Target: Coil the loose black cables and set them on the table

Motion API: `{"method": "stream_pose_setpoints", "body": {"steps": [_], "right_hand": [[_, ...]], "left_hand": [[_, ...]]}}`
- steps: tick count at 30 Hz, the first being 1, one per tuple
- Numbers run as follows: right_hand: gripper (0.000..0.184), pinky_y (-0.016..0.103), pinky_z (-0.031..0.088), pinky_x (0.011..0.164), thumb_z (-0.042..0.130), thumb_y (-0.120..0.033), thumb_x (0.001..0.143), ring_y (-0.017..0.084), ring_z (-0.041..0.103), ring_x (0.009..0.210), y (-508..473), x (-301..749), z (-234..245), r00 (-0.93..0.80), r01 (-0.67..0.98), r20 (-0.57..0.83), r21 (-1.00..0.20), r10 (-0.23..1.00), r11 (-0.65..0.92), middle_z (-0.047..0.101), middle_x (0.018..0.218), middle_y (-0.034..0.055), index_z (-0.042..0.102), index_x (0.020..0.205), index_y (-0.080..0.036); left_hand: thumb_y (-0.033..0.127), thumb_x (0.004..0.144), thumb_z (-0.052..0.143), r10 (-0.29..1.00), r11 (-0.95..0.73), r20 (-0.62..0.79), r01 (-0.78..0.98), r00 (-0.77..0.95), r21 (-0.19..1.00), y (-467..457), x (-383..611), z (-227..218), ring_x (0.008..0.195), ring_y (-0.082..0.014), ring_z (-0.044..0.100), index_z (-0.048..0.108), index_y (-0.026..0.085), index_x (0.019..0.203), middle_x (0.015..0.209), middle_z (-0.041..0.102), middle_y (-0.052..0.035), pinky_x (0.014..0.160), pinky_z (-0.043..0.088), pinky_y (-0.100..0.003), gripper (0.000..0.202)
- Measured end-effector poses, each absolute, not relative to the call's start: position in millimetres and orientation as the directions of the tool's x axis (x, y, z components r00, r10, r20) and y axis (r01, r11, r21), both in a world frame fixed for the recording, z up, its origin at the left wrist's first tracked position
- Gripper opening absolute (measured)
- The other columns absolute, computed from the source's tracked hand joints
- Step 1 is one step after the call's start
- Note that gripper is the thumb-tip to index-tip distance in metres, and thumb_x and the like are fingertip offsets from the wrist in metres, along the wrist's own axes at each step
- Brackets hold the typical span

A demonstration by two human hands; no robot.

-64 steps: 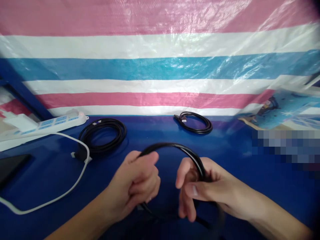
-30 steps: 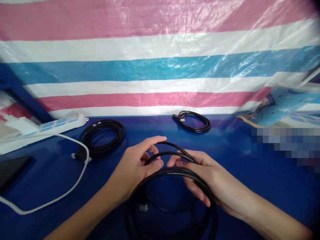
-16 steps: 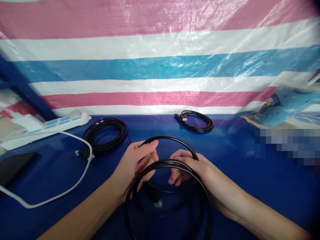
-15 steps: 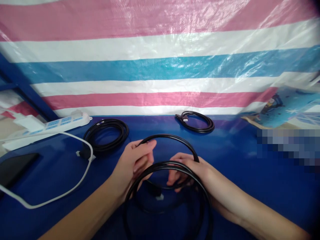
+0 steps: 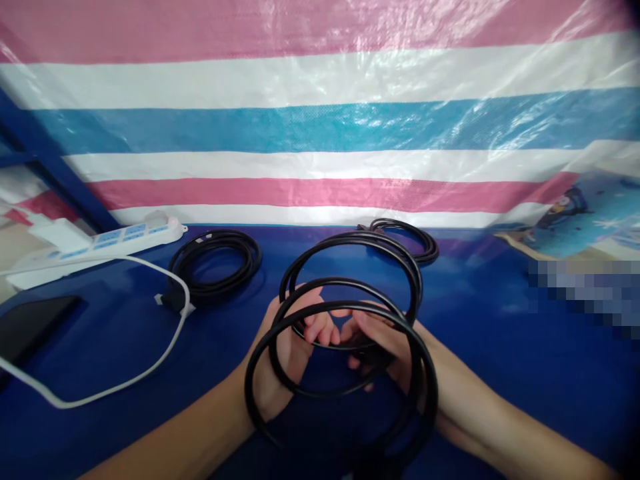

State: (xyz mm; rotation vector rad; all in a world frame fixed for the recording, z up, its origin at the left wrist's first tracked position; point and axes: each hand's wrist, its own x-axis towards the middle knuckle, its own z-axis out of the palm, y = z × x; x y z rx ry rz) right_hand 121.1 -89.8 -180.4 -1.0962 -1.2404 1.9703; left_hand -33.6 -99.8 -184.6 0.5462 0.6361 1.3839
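Observation:
Both hands hold a black cable [image 5: 350,243] wound in several loose loops above the blue table [image 5: 500,360]. My left hand [image 5: 287,340] has its palm up with fingers curled round the loops at the middle. Facing it, my right hand [image 5: 385,343] grips the same loops with its fingers closed. The loops stand up around both wrists, and the largest rises toward the far side. The cable's ends are hidden.
A coiled black cable [image 5: 215,267] lies at the left back, another coil [image 5: 415,237] at the far middle. A white power strip [image 5: 107,239] with a white cord [image 5: 125,380] is at the left, beside a dark flat object [image 5: 27,327]. A striped tarp [image 5: 320,113] hangs behind.
The loops have risen and spread wider, now standing up around both hands. My hands have drawn closer together, fingers meeting inside the coil. The view has shifted slightly.

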Motion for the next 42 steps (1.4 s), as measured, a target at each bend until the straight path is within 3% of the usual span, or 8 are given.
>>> {"method": "stream_pose_setpoints", "body": {"steps": [4,11,22,29,32,35,38,42], "right_hand": [[0.046,0.013,0.036,0.038,0.068,-0.052,0.074,0.008,0.055,0.060,-76.8,138.8,-173.9,-0.515,0.163,-0.438,-0.894,0.737,-0.417,0.057,0.085,0.0004,0.061,0.107,-0.021],[0.040,0.009,0.041,0.046,0.069,-0.026,0.076,0.004,0.050,0.060,-72.5,146.1,-168.0,-0.672,0.422,-0.532,-0.847,0.515,-0.324,0.057,0.081,-0.0025,0.057,0.114,-0.022],[0.051,0.010,0.040,0.048,0.082,-0.034,0.063,0.002,0.051,0.056,-62.8,135.2,-175.9,-0.329,-0.057,-0.324,-0.931,0.887,-0.361,0.059,0.076,-0.0038,0.059,0.106,-0.023],[0.037,0.015,0.046,0.066,0.074,-0.029,0.075,0.007,0.061,0.069,-70.1,132.6,-186.4,-0.537,-0.111,-0.288,-0.907,0.793,-0.405,0.061,0.068,-0.0014,0.058,0.107,-0.018],[0.034,0.020,0.045,0.049,0.068,-0.035,0.080,0.009,0.052,0.043,-75.1,131.6,-184.3,-0.545,-0.231,-0.204,-0.896,0.813,-0.379,0.045,0.047,-0.0078,0.054,0.108,-0.022],[0.028,0.016,0.028,0.033,0.069,-0.039,0.078,0.003,0.028,0.030,-74.7,132.0,-174.3,-0.324,-0.188,-0.258,-0.925,0.910,-0.329,0.029,0.043,-0.0110,0.054,0.094,-0.023],[0.032,0.016,0.025,0.033,0.075,-0.039,0.071,0.002,0.025,0.034,-67.7,136.5,-164.8,-0.130,-0.185,-0.250,-0.945,0.960,-0.271,0.025,0.046,-0.0096,0.051,0.085,-0.023],[0.034,0.018,0.027,0.035,0.077,-0.034,0.067,0.004,0.033,0.039,-55.2,145.8,-161.5,0.043,-0.215,-0.247,-0.948,0.968,-0.233,0.032,0.053,-0.0069,0.056,0.091,-0.025]], "left_hand": [[0.030,0.080,0.061,0.981,0.194,-0.169,-0.581,0.097,0.791,-101.5,-48.6,-175.4,0.047,-0.0089,0.051,0.050,0.014,0.052,0.044,0.047,0.0014,0.054,0.047,-0.021,0.034],[0.030,0.077,0.065,0.894,0.418,-0.322,-0.321,0.311,0.850,-103.7,-59.2,-163.5,0.032,-0.0033,0.028,0.052,0.017,0.070,0.038,0.035,0.0078,0.036,0.022,-0.015,0.020],[0.041,0.086,0.055,0.973,0.207,-0.229,-0.414,-0.004,0.887,-103.1,-51.5,-170.9,0.039,-0.0042,0.031,0.059,0.025,0.088,0.046,0.030,0.0079,0.039,0.029,-0.014,0.016],[0.043,0.089,0.052,0.988,0.157,-0.150,-0.364,0.046,0.918,-105.2,-43.4,-178.4,0.045,-0.0046,0.047,0.059,0.025,0.099,0.050,0.043,0.0068,0.045,0.035,-0.013,0.022],[0.040,0.086,0.055,0.971,0.234,-0.199,-0.362,0.132,0.902,-104.7,-43.7,-179.8,0.047,-0.0056,0.048,0.060,0.022,0.096,0.051,0.046,0.0055,0.046,0.039,-0.013,0.022],[0.039,0.081,0.063,0.902,0.424,-0.365,-0.320,0.230,0.847,-105.2,-41.8,-179.4,0.058,-0.0070,0.057,0.060,0.021,0.104,0.068,0.058,0.0014,0.057,0.048,-0.016,0.030],[0.036,0.078,0.068,0.823,0.545,-0.431,-0.302,0.370,0.782,-107.4,-40.6,-176.1,0.088,-0.0139,0.063,0.049,0.030,0.124,0.109,0.059,-0.0044,0.074,0.054,-0.025,0.050],[0.055,0.086,0.048,0.801,0.543,-0.362,-0.324,0.477,0.775,-105.9,-51.7,-170.1,0.097,-0.0245,0.064,0.027,0.044,0.139,0.133,0.047,-0.0098,0.056,0.056,-0.029,0.058]]}}
